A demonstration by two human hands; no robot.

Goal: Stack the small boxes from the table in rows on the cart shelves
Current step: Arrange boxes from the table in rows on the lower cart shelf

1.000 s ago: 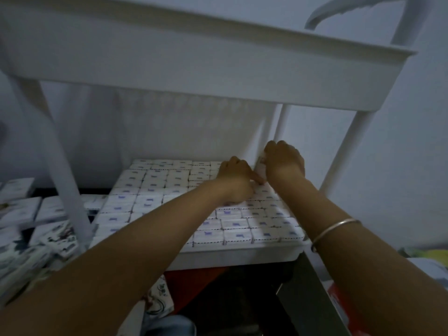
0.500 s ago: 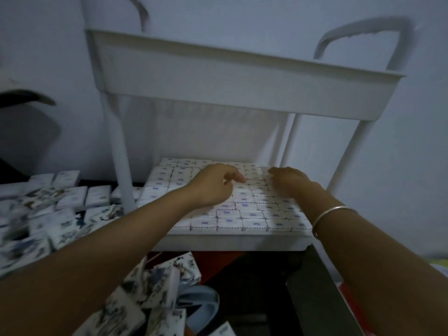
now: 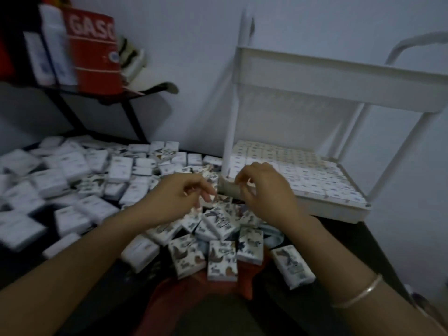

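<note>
both hands have come back off the cart's lower shelf (image 3: 334, 210), where they were working among the packed rows a moment ago, and now hover over the loose pile. nearest, at six o'clock, printed small boxes (image 3: 219, 220) lie jumbled on the dark table (image 3: 31, 263), several tilted against each other. just above them the left hand (image 3: 174, 197) and the right hand (image 3: 266, 192) hang side by side, fingers loosely curled, holding nothing that shows. a thin bangle (image 3: 358, 292) sits on the right forearm. from nine to eleven o'clock more boxes spread across the table, mostly lying flat. at two o'clock the lower shelf carries tight rows (image 3: 303, 166) that seem to cover its floor. what the upper shelf (image 3: 339, 86) holds is hidden from here. far off at eleven o'clock, a red can (image 3: 93, 52) stands on a wall rack.

the step in hand looks like fetching the next box. that calls for lifting one cleanly off the top of the heap, then finding a free spot, probably a second layer.
</note>
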